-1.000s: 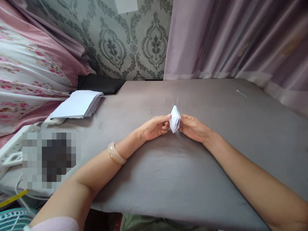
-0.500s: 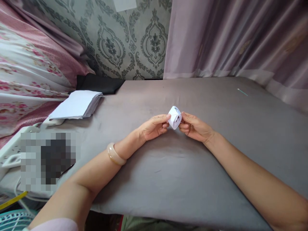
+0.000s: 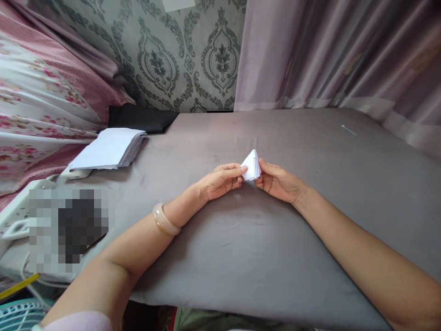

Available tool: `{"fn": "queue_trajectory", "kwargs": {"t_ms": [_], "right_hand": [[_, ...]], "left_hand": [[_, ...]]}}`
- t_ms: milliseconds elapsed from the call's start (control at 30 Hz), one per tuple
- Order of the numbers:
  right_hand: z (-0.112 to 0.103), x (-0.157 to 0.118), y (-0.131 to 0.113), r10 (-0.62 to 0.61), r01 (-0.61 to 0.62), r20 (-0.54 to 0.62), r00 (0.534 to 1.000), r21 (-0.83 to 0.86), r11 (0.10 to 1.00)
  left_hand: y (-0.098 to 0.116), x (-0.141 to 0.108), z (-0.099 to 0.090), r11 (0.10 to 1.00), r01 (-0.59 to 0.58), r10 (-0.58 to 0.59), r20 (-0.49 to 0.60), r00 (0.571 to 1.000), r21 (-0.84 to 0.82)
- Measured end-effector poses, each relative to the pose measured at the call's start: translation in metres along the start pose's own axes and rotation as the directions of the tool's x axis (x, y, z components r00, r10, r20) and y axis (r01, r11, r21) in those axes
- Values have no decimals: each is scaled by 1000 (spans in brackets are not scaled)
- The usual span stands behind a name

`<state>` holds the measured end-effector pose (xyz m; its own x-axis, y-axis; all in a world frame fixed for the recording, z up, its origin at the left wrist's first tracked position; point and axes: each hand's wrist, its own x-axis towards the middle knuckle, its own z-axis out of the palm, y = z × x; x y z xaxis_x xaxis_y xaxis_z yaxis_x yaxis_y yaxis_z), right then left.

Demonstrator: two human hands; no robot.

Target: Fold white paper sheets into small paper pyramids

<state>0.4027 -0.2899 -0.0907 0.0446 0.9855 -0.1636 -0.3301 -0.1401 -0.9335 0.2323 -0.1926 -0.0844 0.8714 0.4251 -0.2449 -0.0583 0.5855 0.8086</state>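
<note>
A small piece of folded white paper is held up between my two hands, over the middle of the grey-covered surface. It has a pointed top and layered edges on its right side. My left hand pinches its left side, thumb in front and fingers behind. On the right side, my right hand grips the paper's edge between thumb and curled fingers. A pale bangle circles my left wrist.
A stack of white paper lies at the left, in front of a black folded item. Nearer me are a white power strip and a blurred-out patch. A thin swab-like stick lies far right. Curtains hang behind.
The folded paper has gone from opened out, with its inner folds showing, to pressed flat into a pointed shape. Both hands stay in nearly the same place.
</note>
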Motion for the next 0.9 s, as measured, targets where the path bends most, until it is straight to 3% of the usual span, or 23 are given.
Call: {"fn": "queue_trajectory", "kwargs": {"t_ms": [200,333,467,600,900], "right_hand": [[-3,1,1,-30,29,-25,999,-61,998],[0,1,1,-90,69,-150,985,-138,988],[5,2,3,-108,87,-235,966,-99,991],[8,4,5,-116,107,-285,951,-48,993],[13,4,7,-238,190,-352,905,-165,968]], "left_hand": [[-2,4,-2,997,-44,47,-61,997,58],[-3,6,-3,989,-100,114,-128,985,113],[-2,7,-4,978,-157,182,-199,963,135],[-3,7,-2,955,-257,284,-204,937,150],[-6,6,-1,943,-281,315,-204,927,177]]}}
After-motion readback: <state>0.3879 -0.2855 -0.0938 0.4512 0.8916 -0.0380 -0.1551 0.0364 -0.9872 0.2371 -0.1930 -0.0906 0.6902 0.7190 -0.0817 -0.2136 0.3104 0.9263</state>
